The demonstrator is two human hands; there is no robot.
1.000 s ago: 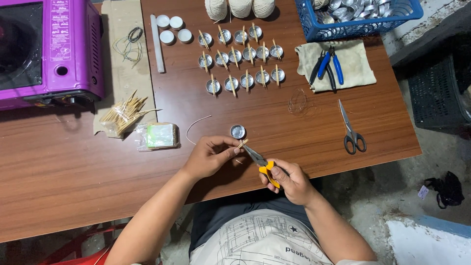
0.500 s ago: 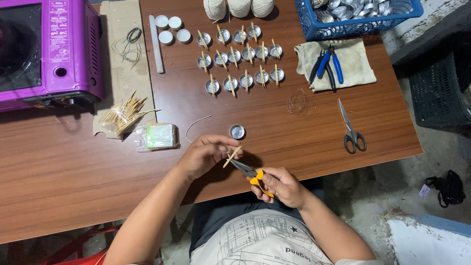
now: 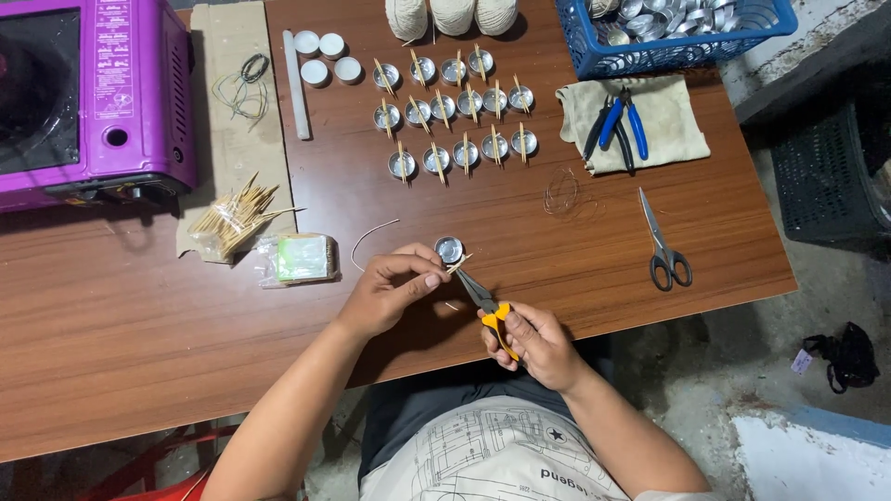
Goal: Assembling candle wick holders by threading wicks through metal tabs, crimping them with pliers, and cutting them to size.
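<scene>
Wooden table (image 3: 575, 269), seen from above. My left hand (image 3: 390, 292) pinches a short, pale wooden stick (image 3: 458, 264) between thumb and forefinger, just beside a small round metal cup (image 3: 449, 249) standing near the table's front edge. My right hand (image 3: 534, 343) is closed around yellow-handled pliers (image 3: 487, 301), whose dark tips meet the stick.

Brown wooden table (image 3: 139, 343): purple stove (image 3: 88, 93) at the far left corner, blue basket (image 3: 673, 42) far right, rows of little metal cups (image 3: 459, 116) mid-back (sticks across them), scissors (image 3: 664, 243) near the right edge.
</scene>
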